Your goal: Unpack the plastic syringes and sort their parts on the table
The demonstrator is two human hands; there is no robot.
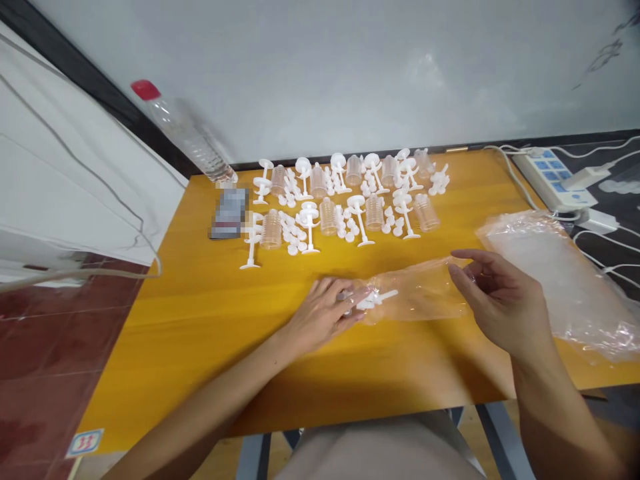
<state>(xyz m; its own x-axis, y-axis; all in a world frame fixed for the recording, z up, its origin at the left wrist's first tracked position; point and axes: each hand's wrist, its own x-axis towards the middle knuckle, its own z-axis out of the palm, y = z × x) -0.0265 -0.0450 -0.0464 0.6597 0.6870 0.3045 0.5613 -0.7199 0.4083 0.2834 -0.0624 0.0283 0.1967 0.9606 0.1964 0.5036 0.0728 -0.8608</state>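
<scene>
A clear plastic bag [425,290] lies flat near the front middle of the wooden table, with small white parts [373,299] inside its left end. My left hand [325,310] rests over that end, its fingers on the plastic beside the white parts. At the bag's right end is my right hand [493,287], thumb and forefinger curved with a gap between them; whether they touch the plastic is hard to tell. Behind the bag, two rows hold white plungers [309,230], clear ribbed cylinders [271,230] and clusters of small white pieces [293,233].
A stack of clear bags [555,273] covers the table's right side. Behind it stands a white power strip [555,179] with cables. A bottle with a red cap [190,137] leans at the back left, near a dark blurred item [230,213]. A whiteboard [350,67] rises behind.
</scene>
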